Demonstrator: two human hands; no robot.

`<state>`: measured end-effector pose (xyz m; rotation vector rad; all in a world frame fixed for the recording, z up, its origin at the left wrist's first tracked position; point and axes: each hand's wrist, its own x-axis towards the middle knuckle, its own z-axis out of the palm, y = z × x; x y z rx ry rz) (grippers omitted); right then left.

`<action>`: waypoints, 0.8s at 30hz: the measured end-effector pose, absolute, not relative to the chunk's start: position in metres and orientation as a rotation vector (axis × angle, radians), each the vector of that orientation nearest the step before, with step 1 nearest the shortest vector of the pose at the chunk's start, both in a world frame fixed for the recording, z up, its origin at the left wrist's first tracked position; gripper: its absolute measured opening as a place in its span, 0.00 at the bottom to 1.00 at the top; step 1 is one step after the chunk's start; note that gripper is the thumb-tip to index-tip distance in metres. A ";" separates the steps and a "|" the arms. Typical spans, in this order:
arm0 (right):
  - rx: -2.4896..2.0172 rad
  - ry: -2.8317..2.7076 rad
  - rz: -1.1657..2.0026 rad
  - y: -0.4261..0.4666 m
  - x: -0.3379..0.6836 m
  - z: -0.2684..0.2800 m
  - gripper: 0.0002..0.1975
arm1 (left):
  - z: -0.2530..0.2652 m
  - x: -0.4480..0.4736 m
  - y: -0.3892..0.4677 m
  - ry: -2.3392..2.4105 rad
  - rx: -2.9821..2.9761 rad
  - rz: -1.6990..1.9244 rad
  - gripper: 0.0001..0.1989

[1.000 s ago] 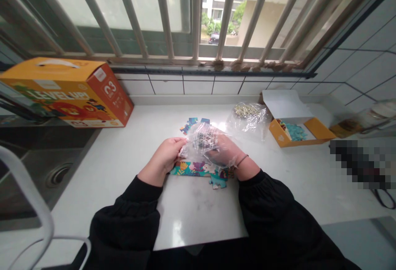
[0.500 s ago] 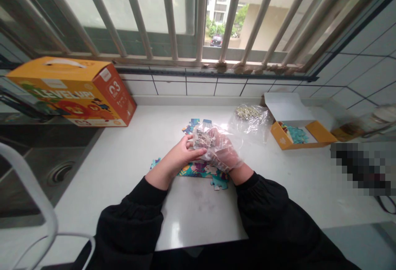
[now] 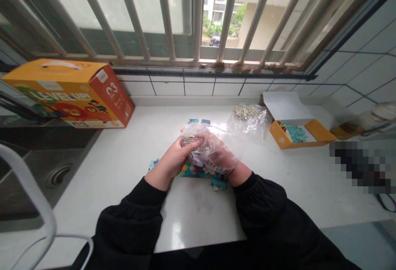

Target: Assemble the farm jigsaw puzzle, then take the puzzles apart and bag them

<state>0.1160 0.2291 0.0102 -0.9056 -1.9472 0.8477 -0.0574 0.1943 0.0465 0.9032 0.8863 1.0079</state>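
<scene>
A clear plastic bag (image 3: 210, 154) with a stack of puzzle pieces (image 3: 189, 139) in it is between my hands, above the counter. My left hand (image 3: 181, 152) grips the stack from the left through the plastic, thumb on top. Inside the bag is my right hand (image 3: 221, 152), its fingers closed around the pieces and partly blurred by the crinkled film. Beneath both hands lies a partly joined colourful puzzle (image 3: 198, 171), largely covered by them. One loose puzzle piece (image 3: 153, 164) is left of it, and others show behind the bag.
Another plastic bag of pieces (image 3: 247, 115) lies at the back right, beside an open orange box (image 3: 283, 140) holding puzzle pieces. A big orange carton (image 3: 71, 97) stands at the back left, near a sink (image 3: 60, 175). Window bars rise behind the white counter (image 3: 198, 216).
The stack of pieces in the bag has shifted left and tilted into my left hand's grip. My right hand remains in the bag, slightly further left.
</scene>
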 end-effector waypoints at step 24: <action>-1.361 -2.481 0.668 0.181 0.186 0.057 0.47 | 0.071 -0.145 0.214 2.076 2.068 1.494 0.28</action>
